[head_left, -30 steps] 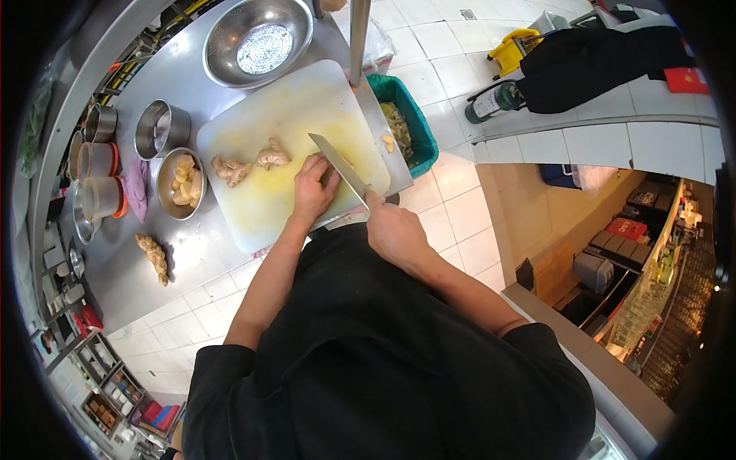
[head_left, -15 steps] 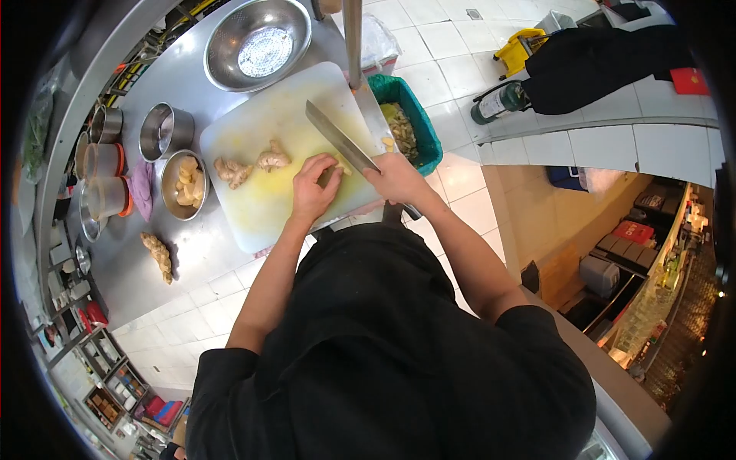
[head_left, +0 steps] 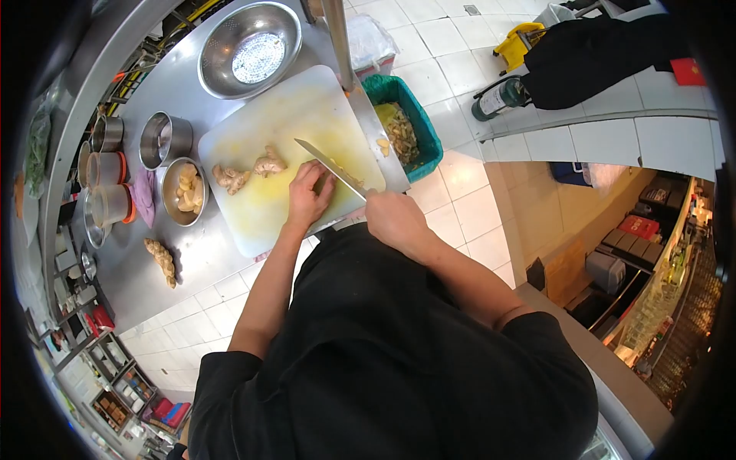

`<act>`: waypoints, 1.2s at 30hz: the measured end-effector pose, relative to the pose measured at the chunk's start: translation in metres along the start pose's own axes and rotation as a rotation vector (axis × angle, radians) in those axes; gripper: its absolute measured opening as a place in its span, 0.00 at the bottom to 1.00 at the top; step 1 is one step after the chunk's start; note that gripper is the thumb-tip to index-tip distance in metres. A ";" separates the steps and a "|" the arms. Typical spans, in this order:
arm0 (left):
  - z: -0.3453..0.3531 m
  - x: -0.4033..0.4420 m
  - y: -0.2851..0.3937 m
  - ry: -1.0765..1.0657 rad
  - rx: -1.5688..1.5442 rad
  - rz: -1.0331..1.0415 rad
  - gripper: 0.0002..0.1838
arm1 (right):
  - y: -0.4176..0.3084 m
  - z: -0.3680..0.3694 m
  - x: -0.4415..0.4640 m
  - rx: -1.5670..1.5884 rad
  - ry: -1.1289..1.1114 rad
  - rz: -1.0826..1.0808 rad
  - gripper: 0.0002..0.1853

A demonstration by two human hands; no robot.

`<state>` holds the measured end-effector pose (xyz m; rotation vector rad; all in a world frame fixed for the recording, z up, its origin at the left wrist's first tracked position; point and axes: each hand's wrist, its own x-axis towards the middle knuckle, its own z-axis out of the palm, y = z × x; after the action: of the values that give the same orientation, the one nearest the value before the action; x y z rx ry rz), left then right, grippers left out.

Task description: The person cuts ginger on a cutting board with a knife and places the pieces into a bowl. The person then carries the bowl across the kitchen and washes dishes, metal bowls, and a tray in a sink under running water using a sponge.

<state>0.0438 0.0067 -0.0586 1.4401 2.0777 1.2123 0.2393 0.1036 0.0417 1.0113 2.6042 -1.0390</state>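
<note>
My right hand [head_left: 396, 221] is wrapped round the handle of a kitchen knife [head_left: 328, 162]. Its blade points to the upper left, edge-on, just past the fingertips of my left hand [head_left: 309, 195]. Those fingers are bent and pressed down on a small piece of peeled ginger, mostly hidden by the hand and blade. Underneath lies a white cutting board [head_left: 307, 92] with yellow stains. Two unpeeled ginger roots, one by the left edge [head_left: 230, 179] and one nearer the middle [head_left: 269, 162], rest on it. Peeled ginger chunks [head_left: 188, 190] fill part of a steel bowl [head_left: 173, 214] beside the board.
A steel colander [head_left: 214, 64] stands behind the board. To the left are a steel pot [head_left: 179, 139], plastic tubs [head_left: 107, 204], a purple cloth [head_left: 143, 195] and another ginger root [head_left: 159, 262]. A green-lined bin [head_left: 429, 134] with scraps stands off the table's right edge.
My right hand has drawn back towards my body, and the knife has shifted down and left, closer to my left fingertips. My left hand has moved slightly; the view has shifted a little.
</note>
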 end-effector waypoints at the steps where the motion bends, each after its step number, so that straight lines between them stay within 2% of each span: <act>1: 0.000 0.000 -0.001 0.003 0.013 0.009 0.11 | 0.001 0.003 0.009 -0.017 0.012 -0.013 0.10; 6: -0.002 -0.001 0.000 -0.011 -0.004 0.021 0.13 | 0.030 0.024 0.061 0.078 0.126 -0.059 0.12; 9: -0.002 -0.002 0.006 -0.003 -0.057 0.017 0.16 | 0.050 0.009 0.061 0.230 0.149 -0.204 0.15; 11: 0.001 -0.003 0.008 0.003 -0.088 -0.008 0.17 | 0.045 -0.023 0.043 0.492 -0.121 0.121 0.17; 13: 0.008 0.000 0.002 -0.014 0.033 0.042 0.18 | 0.075 -0.015 0.034 0.603 -0.069 0.142 0.17; 15: 0.005 0.006 0.007 -0.026 0.118 0.131 0.15 | 0.096 -0.014 0.025 0.460 0.189 0.085 0.17; 17: 0.003 0.007 0.012 0.001 0.159 0.110 0.15 | 0.099 -0.021 0.019 0.430 0.202 0.156 0.18; 20: -0.026 0.003 0.003 -0.021 0.186 0.116 0.15 | 0.074 -0.029 0.012 0.412 0.177 0.124 0.16; 22: -0.054 0.003 -0.007 0.231 0.289 0.064 0.16 | 0.064 -0.025 0.010 0.623 0.171 0.151 0.15; 24: -0.101 0.003 -0.041 0.521 0.453 0.007 0.15 | 0.055 -0.023 0.015 0.577 0.154 0.140 0.15; 26: -0.159 0.004 -0.063 0.727 0.435 -0.191 0.16 | 0.052 -0.017 0.015 0.527 0.157 0.158 0.14; 28: -0.208 -0.003 -0.082 0.646 0.732 -0.407 0.17 | 0.058 -0.002 0.019 0.496 0.279 0.000 0.15; 29: -0.219 -0.002 -0.077 0.586 0.942 -0.505 0.17 | 0.059 0.001 0.019 0.491 0.288 0.013 0.15; 30: -0.216 0.000 -0.077 0.578 0.932 -0.500 0.17 | 0.058 0.004 0.020 0.499 0.271 0.010 0.15; 32: -0.210 0.004 -0.076 0.535 0.726 -0.151 0.18 | 0.060 0.013 0.026 0.488 0.231 0.008 0.15; 34: -0.176 0.017 -0.036 0.228 0.153 -0.394 0.18 | 0.049 0.007 0.029 0.370 0.221 -0.016 0.15; 35: -0.157 0.018 -0.032 0.129 0.328 -0.181 0.16 | 0.042 0.005 0.029 0.254 0.206 -0.051 0.15; 36: -0.140 0.018 -0.031 0.033 0.499 0.035 0.13 | 0.036 0.007 0.028 0.270 0.216 -0.012 0.14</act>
<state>-0.0774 -0.0445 0.0014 1.6699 2.5046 0.7571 0.2405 0.1332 0.0060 1.2305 2.6892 -1.3858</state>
